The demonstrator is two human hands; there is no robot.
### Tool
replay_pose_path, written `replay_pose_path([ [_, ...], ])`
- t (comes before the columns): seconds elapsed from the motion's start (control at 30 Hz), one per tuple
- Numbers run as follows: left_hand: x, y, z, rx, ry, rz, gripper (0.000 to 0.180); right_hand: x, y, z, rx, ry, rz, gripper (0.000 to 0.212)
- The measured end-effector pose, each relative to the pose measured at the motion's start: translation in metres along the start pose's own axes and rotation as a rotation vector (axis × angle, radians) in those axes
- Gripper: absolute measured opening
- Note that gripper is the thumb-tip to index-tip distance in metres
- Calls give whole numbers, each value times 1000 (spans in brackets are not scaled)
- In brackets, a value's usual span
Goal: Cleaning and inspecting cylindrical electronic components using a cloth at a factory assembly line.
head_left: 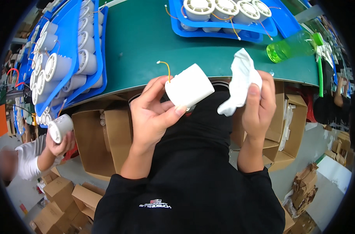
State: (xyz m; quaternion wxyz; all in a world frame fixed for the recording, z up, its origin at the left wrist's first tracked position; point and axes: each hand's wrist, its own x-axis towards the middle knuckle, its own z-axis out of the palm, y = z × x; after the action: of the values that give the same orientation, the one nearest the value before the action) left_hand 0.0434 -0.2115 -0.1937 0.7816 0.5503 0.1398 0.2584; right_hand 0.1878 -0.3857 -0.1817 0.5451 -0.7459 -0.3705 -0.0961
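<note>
The thumb and fingers of the left hand (156, 105) grasp a smooth white plastic cylinder (191, 86), tilted and held up just beyond the near edge of the dark green tabletop (142, 35); a thin orange-yellow wire (169, 69) with a small white connector rises from its left end. The right hand (261, 103) pinches a crumpled white cloth (243, 74) between thumb and fingers, just right of the cylinder and apart from it. Farther out, stacked blue plastic trays (66, 25) of similar white cylinders stand on the left, and another blue plastic tray stack (176, 24) of them lies at the far side. A transparent green bottle (292, 47) lies far right. At near left, a co-worker's hand (62, 145) holds another white cylinder (59, 128), beside an open brown cardboard box (91, 140).
</note>
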Motion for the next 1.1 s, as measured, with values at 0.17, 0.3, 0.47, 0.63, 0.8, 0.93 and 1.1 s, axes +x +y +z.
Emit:
replay_pose_path([
  [0.17, 1, 1, 3, -296, 59, -159, 59, -10, 0, -7, 84, -11, 26, 31],
  [0.3, 2, 2, 7, -357, 21, -151, 58, -10, 0, -6, 127, -2, 3, 31],
  [0.47, 4, 4, 8, -469, -25, -253, 59, -13, 2, -5, 167, -13, 38, 32],
  [0.63, 9, -5, 11, -631, 49, -336, 58, -12, 0, 2, 190, 83, 65, 26],
  [0.8, 11, -7, 11, -805, 59, -399, 57, -14, 3, 2, 243, 77, 89, 26],
  [0.93, 12, -10, 11, -871, 26, -389, 57, -15, 3, 1, 248, 76, 96, 25],
  [1.1, 12, -11, 12, -828, 22, -390, 57, -20, 13, -7, 239, -24, 74, 32],
])
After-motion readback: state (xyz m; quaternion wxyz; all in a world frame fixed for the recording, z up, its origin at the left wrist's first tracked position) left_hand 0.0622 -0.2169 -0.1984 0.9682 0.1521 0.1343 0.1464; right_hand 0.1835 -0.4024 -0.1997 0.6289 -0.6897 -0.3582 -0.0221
